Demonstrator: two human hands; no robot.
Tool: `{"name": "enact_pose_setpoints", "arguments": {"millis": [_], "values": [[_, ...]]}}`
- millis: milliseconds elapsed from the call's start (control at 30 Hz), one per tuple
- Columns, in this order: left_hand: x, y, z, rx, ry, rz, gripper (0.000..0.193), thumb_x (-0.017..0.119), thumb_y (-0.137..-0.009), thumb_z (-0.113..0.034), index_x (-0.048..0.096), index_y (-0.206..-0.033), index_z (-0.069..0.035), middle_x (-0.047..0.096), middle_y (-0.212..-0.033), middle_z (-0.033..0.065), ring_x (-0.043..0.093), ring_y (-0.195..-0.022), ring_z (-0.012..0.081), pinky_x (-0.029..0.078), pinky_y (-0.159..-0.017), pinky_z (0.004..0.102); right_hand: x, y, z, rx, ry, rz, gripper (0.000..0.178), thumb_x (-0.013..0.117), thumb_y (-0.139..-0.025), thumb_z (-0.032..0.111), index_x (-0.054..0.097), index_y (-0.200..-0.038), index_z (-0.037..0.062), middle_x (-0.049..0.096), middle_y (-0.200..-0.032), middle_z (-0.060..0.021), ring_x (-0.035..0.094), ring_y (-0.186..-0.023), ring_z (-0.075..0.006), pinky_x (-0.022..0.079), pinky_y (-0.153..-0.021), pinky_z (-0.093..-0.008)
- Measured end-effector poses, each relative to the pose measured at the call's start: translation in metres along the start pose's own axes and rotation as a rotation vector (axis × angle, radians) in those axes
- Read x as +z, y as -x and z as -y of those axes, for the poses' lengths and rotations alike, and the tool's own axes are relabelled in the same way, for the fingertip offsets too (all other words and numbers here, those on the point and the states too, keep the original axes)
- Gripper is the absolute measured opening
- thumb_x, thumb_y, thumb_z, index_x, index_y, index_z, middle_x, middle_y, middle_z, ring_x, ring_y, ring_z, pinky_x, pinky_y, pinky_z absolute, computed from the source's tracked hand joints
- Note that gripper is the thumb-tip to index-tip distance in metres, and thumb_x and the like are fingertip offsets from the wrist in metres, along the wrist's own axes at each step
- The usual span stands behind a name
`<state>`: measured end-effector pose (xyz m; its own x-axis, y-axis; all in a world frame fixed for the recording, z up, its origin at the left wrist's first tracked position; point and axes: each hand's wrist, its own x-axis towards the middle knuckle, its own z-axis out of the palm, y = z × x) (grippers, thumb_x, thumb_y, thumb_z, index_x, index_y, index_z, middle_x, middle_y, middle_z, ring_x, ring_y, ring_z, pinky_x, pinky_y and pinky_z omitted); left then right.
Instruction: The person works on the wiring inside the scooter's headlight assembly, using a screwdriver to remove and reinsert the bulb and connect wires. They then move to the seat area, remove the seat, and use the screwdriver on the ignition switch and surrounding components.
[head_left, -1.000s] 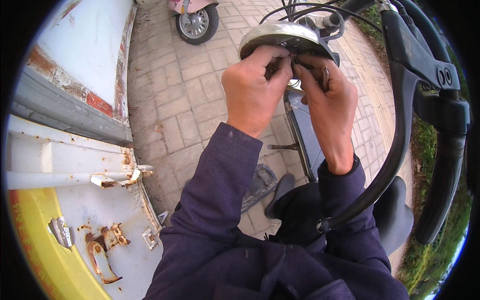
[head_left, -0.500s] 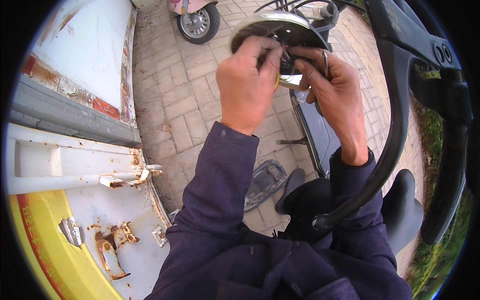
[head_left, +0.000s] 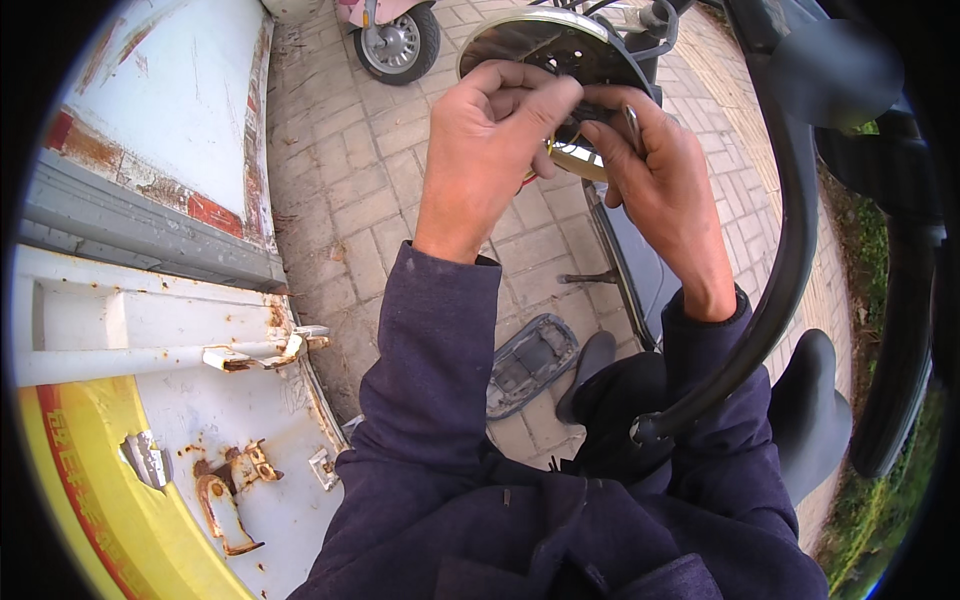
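Note:
A round dish [head_left: 610, 60] with a shiny rim and dark inside, like a lamp housing, is at the top centre, in front of both hands. My left hand [head_left: 480, 150] is closed in a pinch at its near side, by thin wires; a yellow wire [head_left: 549, 147] shows below its fingertips. My right hand [head_left: 660, 165] is closed too, its thumb and forefinger meeting the left fingertips at a small black part. A slim shiny metal piece [head_left: 632, 130] sticks up between the right fingers; its kind is unclear. What the left fingertips pinch is largely hidden.
A black curved bar [head_left: 790, 230] runs down on the right, by my right forearm. A white, rusty metal panel [head_left: 160, 320] stands at the left. On the brick paving [head_left: 350, 220] lies a grey tray-like part [head_left: 533, 365]. A pink scooter's wheel [head_left: 400, 45] is farther off.
My left hand has tilted and shifted its fingertips slightly right. My right hand has moved a little left, and the metal piece with it. A dark blur appears at the upper right.

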<state>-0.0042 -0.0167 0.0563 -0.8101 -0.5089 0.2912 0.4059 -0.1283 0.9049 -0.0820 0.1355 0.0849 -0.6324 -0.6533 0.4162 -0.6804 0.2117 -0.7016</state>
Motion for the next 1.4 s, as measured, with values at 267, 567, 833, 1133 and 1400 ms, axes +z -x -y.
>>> {"name": "enact_pose_setpoints", "arguments": {"millis": [267,567,833,1133,1400], "values": [[-0.004,-0.002,0.006,-0.071,0.157,0.043,0.026,0.065,-0.096,-0.005,0.069,-0.12,0.005,0.074,-0.098,0.0094,0.063,-0.055,0.0098,0.042,-0.046,0.0203,-0.007,0.0,-0.002,0.162,-0.259,0.054,0.029,0.061,-0.107,0.015,0.066,-0.131,0.0011,0.052,-0.066,0.0022,0.051,-0.054,-0.0058,0.04,-0.051,-0.0239],[0.013,0.001,0.011,0.053,0.026,-0.089,0.025,0.064,-0.095,-0.003,0.068,-0.117,0.007,0.074,-0.104,0.0124,0.066,-0.06,0.012,0.047,-0.049,0.0221,0.017,-0.003,-0.015,-0.182,0.265,-0.165,0.028,0.063,-0.104,0.011,0.07,-0.129,0.0021,0.065,-0.072,-0.0025,0.053,-0.055,-0.0071,0.043,-0.051,-0.0274],[0.016,-0.002,0.012,0.25,-0.491,-0.258,0.011,0.071,-0.095,-0.013,0.071,-0.105,-0.008,0.075,-0.089,0.0106,0.071,-0.068,0.0247,0.054,-0.061,0.0357,0.004,-0.008,0.002,0.189,-0.307,0.037,0.031,0.065,-0.105,0.016,0.07,-0.131,-0.0003,0.053,-0.064,0.0034,0.052,-0.051,-0.0046,0.044,-0.05,-0.0233],[0.011,-0.005,0.007,0.436,-0.787,-0.31,0.008,0.075,-0.089,-0.013,0.07,-0.095,-0.01,0.074,-0.085,0.0116,0.071,-0.072,0.0321,0.053,-0.062,0.0392,0.003,-0.008,0.003,0.018,-0.125,0.039,0.028,0.065,-0.104,0.013,0.072,-0.129,0.0018,0.053,-0.064,0.0034,0.045,-0.053,-0.0037,0.042,-0.051,-0.0236],[0.007,0.006,-0.018,0.404,-0.596,-0.307,0.009,0.075,-0.088,-0.008,0.068,-0.092,-0.005,0.072,-0.075,0.0086,0.069,-0.061,0.0205,0.052,-0.058,0.0323,0.011,-0.001,0.032,-0.093,0.167,-0.143,0.017,0.069,-0.095,0.013,0.075,-0.11,0.0077,0.068,-0.074,-0.0196,0.068,-0.068,-0.04,0.052,-0.06,-0.0422]]}}
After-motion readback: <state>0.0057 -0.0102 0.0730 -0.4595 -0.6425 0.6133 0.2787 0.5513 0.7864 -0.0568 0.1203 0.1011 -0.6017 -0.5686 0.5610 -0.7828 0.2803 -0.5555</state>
